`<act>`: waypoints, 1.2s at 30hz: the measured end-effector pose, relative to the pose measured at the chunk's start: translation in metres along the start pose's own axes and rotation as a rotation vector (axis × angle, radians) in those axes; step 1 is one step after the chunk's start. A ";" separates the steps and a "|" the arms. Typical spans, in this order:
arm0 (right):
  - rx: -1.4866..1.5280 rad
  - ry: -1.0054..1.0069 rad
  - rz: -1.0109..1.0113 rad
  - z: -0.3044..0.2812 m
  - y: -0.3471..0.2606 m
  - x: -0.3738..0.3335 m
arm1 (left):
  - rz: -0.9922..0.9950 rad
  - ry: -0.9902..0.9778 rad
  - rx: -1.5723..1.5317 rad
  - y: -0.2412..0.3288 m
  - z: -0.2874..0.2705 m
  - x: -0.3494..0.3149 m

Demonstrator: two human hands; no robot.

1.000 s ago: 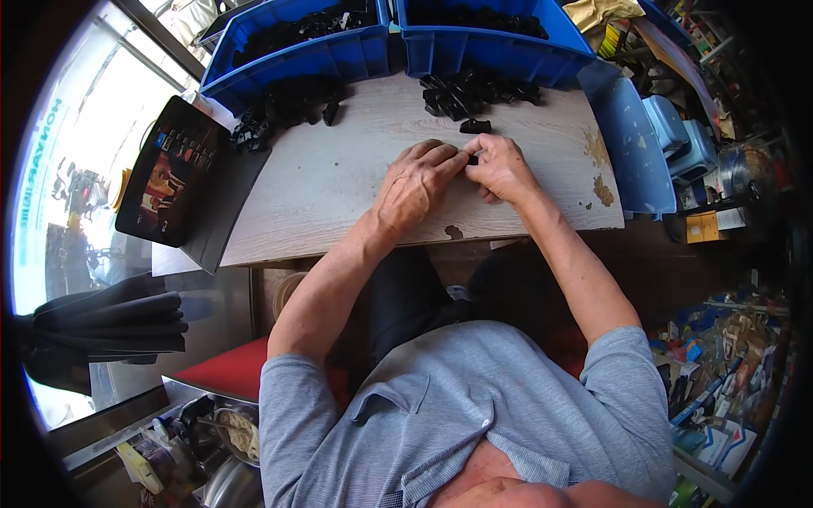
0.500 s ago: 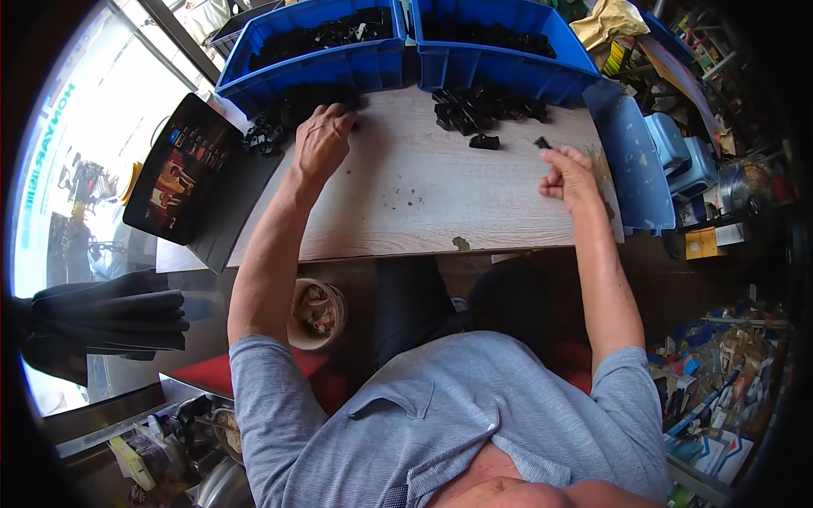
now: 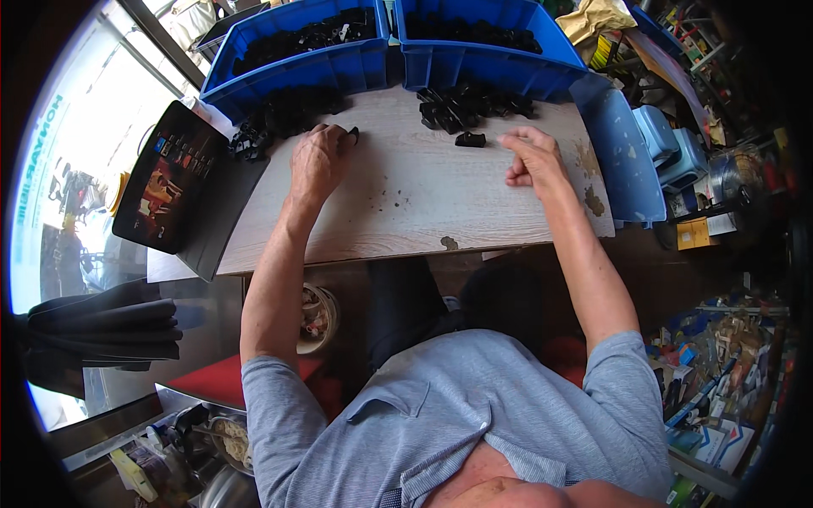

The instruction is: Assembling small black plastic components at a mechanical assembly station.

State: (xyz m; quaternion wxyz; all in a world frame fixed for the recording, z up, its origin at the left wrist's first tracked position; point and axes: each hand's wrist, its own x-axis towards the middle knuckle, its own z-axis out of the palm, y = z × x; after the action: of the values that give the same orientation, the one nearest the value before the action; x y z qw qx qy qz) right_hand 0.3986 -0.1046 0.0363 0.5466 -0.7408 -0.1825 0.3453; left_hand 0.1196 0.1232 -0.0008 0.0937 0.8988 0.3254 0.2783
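My left hand (image 3: 318, 164) is above the left part of the table, its fingers pinched on a small curved black plastic part (image 3: 353, 134) that sticks out past the fingertips. Behind it lies a heap of black plastic parts (image 3: 288, 114). My right hand (image 3: 535, 159) is at the right, thumb and forefinger together with the other fingers curled; a tiny dark piece seems to show at its fingertips, mostly hidden. Just left of those fingertips a single black plastic piece (image 3: 470, 140) lies on the table. A second heap of black parts (image 3: 466, 108) lies behind that piece.
Two blue bins (image 3: 296, 78) (image 3: 491, 72) filled with black parts stand along the back of the pale wooden table (image 3: 398, 229). A tablet (image 3: 169, 182) leans at the left. At the right edge hangs a light blue tray (image 3: 625, 157). Below, a bucket (image 3: 332, 317) stands on the floor.
My left hand has drawn back from the left heap toward me, now with a black part at its fingertips. My right hand has moved left, closer to the single black piece.
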 end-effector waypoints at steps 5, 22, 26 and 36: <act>-0.194 -0.099 -0.021 0.031 -0.009 0.003 | 0.035 0.030 -0.041 0.027 0.003 -0.018; 0.203 -0.264 -0.107 0.070 0.018 -0.032 | -0.455 0.022 -1.544 0.123 0.062 -0.022; 0.136 -0.254 -0.058 0.063 0.023 -0.024 | -0.390 -0.050 -1.388 0.122 0.058 -0.021; -0.159 -0.140 -0.010 0.082 0.002 -0.034 | 0.253 0.038 -0.443 0.101 0.041 -0.023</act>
State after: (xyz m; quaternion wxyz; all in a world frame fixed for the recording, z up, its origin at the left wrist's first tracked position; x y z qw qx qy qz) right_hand 0.3166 -0.0714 0.0312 0.4738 -0.7549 -0.2509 0.3778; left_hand 0.1818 0.0314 -0.0100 0.2465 0.8845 0.1433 0.3693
